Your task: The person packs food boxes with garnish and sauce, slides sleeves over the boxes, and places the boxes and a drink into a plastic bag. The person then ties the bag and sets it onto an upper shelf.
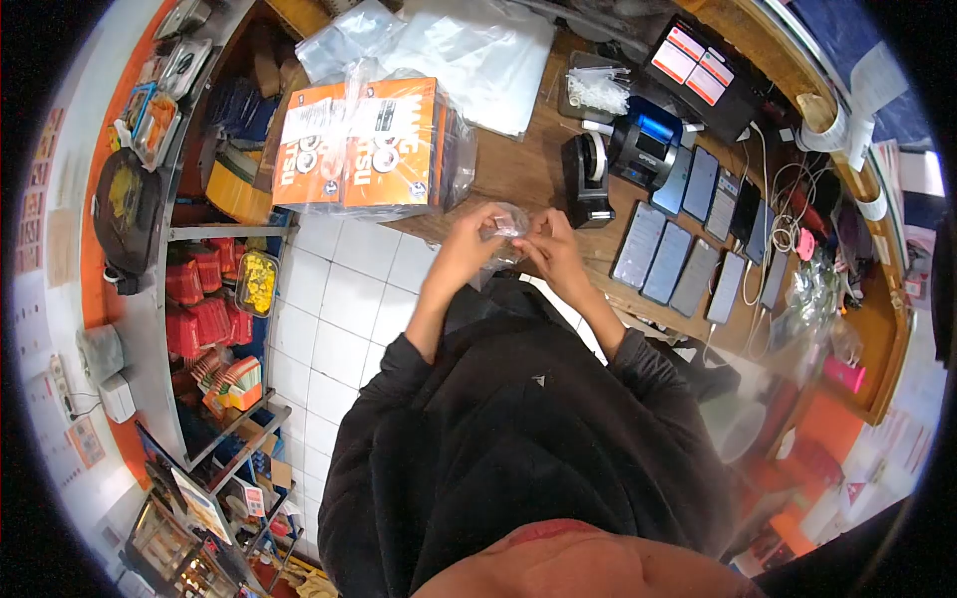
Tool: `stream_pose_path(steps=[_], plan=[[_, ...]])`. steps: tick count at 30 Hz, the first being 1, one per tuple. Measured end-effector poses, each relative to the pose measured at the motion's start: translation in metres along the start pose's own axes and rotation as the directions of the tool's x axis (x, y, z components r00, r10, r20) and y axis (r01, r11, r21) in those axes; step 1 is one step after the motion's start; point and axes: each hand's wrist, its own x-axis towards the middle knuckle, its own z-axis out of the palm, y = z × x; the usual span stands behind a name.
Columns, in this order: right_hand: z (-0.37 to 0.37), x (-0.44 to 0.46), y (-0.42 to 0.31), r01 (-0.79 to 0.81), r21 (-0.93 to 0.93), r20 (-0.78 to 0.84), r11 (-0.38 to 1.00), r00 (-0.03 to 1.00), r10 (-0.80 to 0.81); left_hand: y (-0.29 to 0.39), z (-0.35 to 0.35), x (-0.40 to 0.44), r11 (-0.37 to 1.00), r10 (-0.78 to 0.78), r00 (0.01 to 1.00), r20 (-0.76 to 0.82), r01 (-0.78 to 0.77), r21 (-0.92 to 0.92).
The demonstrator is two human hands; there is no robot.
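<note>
Clear plastic film (512, 221), crumpled, is at the near edge of the desk (518, 162), to the left of the black tape dispenser (588, 179) and closer to the person than it; whether something is wrapped inside is too small to tell. The left hand (469, 244) grasps the film from one side with bent fingers, and the right hand (555, 249) pinches it from the other, the fingertips of the two almost meeting. To the right of the dispenser, smartphones (665, 261) lie flat in uneven rows, with white charging cables (793, 214) beyond them. To its left, across a bare strip of wood, orange printed boxes (359, 149) stand bundled in clear plastic. Just behind the dispenser and a little right is a black Epson printer (643, 148); directly behind it is a clear tub (597, 92) of small white pieces. Farther back, a lit screen (691, 65) is to its right and whitish plastic bags (474, 60) are spread to its left.
</note>
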Motion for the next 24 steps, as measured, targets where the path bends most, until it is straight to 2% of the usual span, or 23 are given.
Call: stream_pose_path(steps=[2,4,6,7,8,9,10,11,12,13,14,15,16,17,18,20,22,24], plan=[[-0.004,0.001,-0.001,-0.017,-0.003,0.014,1.0,1.0,0.017,-0.003,-0.011,-0.005,0.916,0.041,0.982,0.185,0.037,-0.399],[-0.006,0.002,-0.005,-0.01,-0.046,0.058,0.999,0.998,0.013,-0.005,-0.008,-0.006,0.92,0.033,0.987,0.159,0.032,-0.39],[-0.007,0.003,-0.015,-0.006,-0.041,0.056,0.999,0.998,0.008,-0.016,0.003,-0.007,0.962,-0.066,0.993,-0.097,0.038,-0.269],[-0.007,0.004,-0.017,0.001,-0.038,0.049,0.999,0.999,0.001,-0.018,0.003,-0.01,0.962,-0.068,0.993,-0.097,0.04,-0.271],[-0.009,-0.002,-0.003,-0.001,-0.038,0.049,0.999,0.999,0.003,-0.019,0.003,-0.013,0.987,-0.12,0.942,-0.313,0.078,-0.143],[-0.012,-0.015,0.023,-0.19,0.02,0.107,0.982,0.977,0.187,-0.021,0.004,-0.02,0.989,-0.136,0.847,-0.513,0.147,-0.02],[-0.012,-0.026,0.035,-0.377,0.068,0.176,0.924,0.916,0.361,-0.021,0.01,-0.032,0.988,-0.142,0.851,-0.506,0.154,-0.018],[-0.013,-0.027,0.032,-0.43,0.162,0.192,0.888,0.897,0.399,-0.023,0.018,-0.038,0.992,-0.087,0.827,-0.556,0.125,0.031],[-0.011,-0.026,0.034,-0.406,0.125,0.156,0.905,0.909,0.386,-0.03,0.023,-0.032,0.993,-0.016,0.793,-0.609,0.084,0.084],[-0.015,-0.015,0.028,-0.4,0.174,0.142,0.9,0.914,0.379,-0.047,0.022,-0.032,0.994,-0.105,0.796,-0.596,0.088,-0.057],[-0.015,-0.016,0.017,-0.417,0.229,0.144,0.88,0.908,0.393,-0.048,0.014,-0.034,0.96,-0.267,0.822,-0.503,0.181,-0.215],[-0.008,-0.019,0.032,-0.358,0.272,0.142,0.893,0.933,0.331,-0.051,0.01,-0.036,0.938,-0.271,0.832,-0.484,0.116,-0.327],[-0.013,-0.014,0.021,-0.442,0.528,0.225,0.725,0.896,0.383,-0.048,0.006,-0.029,0.901,-0.259,0.844,-0.47,0.036,-0.432],[-0.015,-0.011,0.018,-0.45,0.64,0.257,0.622,0.889,0.379,-0.044,0.002,-0.031,0.875,-0.233,0.87,-0.434,-0.007,-0.483],[-0.015,-0.012,0.018,-0.457,0.737,0.292,0.498,0.88,0.376,-0.043,0.0,-0.035,0.876,-0.242,0.869,-0.431,0.005,-0.483],[-0.024,-0.01,0.018,-0.477,0.707,0.351,0.522,0.877,0.326,-0.038,-0.006,-0.033,0.867,-0.172,0.941,-0.29,0.005,-0.499],[-0.032,-0.006,0.011,-0.471,0.624,0.356,0.623,0.882,0.309,-0.033,-0.009,-0.032,0.869,-0.175,0.942,-0.288,0.01,-0.495],[-0.03,-0.007,0.013,-0.484,0.636,0.347,0.601,0.875,0.338,-0.034,-0.013,-0.026,0.971,-0.074,0.982,-0.172,0.032,-0.236]])
